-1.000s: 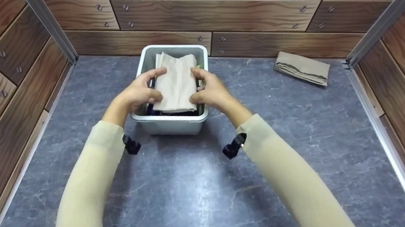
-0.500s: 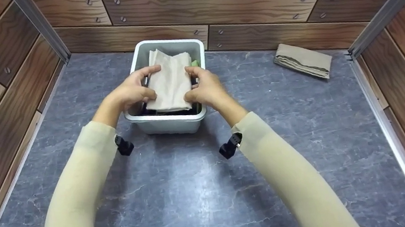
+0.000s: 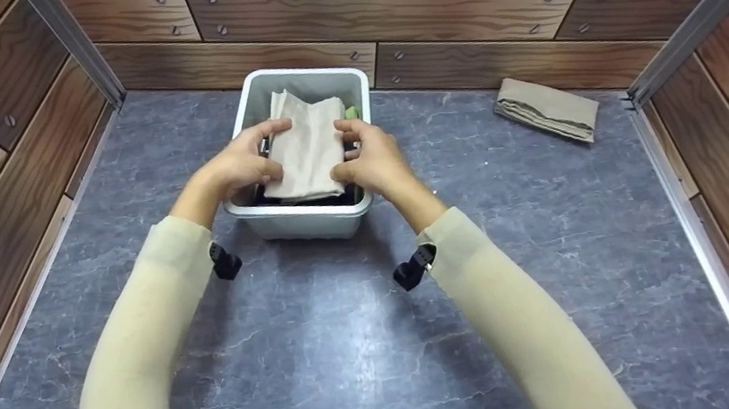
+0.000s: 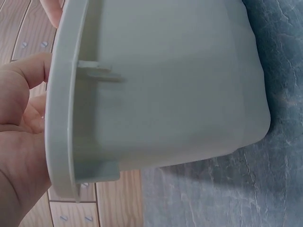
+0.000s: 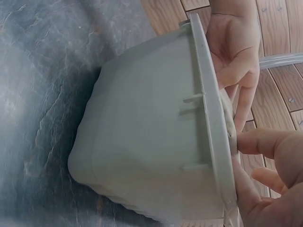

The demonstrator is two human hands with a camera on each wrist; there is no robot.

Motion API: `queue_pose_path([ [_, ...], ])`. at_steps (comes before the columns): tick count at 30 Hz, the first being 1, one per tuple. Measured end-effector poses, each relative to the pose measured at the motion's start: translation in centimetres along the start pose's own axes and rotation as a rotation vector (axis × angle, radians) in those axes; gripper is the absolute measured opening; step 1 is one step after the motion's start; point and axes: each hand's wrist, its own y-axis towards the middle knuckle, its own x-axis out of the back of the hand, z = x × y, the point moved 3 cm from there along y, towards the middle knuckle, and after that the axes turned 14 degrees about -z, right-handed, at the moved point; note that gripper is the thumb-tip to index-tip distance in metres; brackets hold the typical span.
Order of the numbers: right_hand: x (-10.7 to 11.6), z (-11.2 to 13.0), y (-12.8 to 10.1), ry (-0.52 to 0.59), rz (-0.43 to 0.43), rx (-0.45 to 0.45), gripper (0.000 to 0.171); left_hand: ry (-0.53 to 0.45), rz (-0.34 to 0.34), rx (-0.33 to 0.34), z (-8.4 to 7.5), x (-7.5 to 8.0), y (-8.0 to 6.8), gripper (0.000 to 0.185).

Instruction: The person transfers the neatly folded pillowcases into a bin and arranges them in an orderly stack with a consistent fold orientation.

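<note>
Grey marbled table (image 3: 325,344), wood-plank walls (image 3: 466,11) with screws on three sides. Left hand (image 3: 240,167) and right hand (image 3: 370,163) pinch the folded beige cloth (image 3: 306,148) over the grey bin (image 3: 302,221). Second folded cloth (image 3: 547,109) lies far right by the wall.

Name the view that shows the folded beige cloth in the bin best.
Head view: the folded beige cloth lies atop the bin, between both hands. Both wrist views show mostly the bin's outer wall; the right shows perhaps an edge.

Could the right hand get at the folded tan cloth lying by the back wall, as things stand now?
Probably yes. The folded tan cloth lies alone on the grey floor on the right hand's own side, nothing between them. But that hand, with the left hand, holds the beige cloth over the bin.
</note>
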Motion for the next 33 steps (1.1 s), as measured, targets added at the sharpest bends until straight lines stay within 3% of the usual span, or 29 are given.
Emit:
queue_pose_path([
  [10,0.4,-0.3,-0.3,0.011,-0.06,0.046,0.073,0.042,0.007,0.012,0.0,-0.6,0.5,0.095],
  [14,0.7,-0.3,-0.5,0.029,-0.055,0.05,0.071,0.111,-0.001,-0.03,0.0,-0.7,0.6,0.094],
  [22,2.4,-0.9,-1.4,0.355,0.029,0.002,0.066,0.269,-0.037,-0.135,-0.3,-1.6,0.0,0.075],
  [25,3.8,-1.6,-1.7,0.382,0.011,0.018,0.065,0.322,-0.099,-0.18,-0.8,-2.1,-0.6,0.07],
  [29,6.4,-3.6,-1.6,0.35,-0.046,0.044,0.058,0.323,-0.234,-0.366,-2.5,-4.2,-1.4,0.061],
  [33,9.8,-6.8,-1.0,0.196,-0.141,0.112,0.048,0.354,-0.382,-0.757,-5.5,-8.8,-2.9,0.05],
])
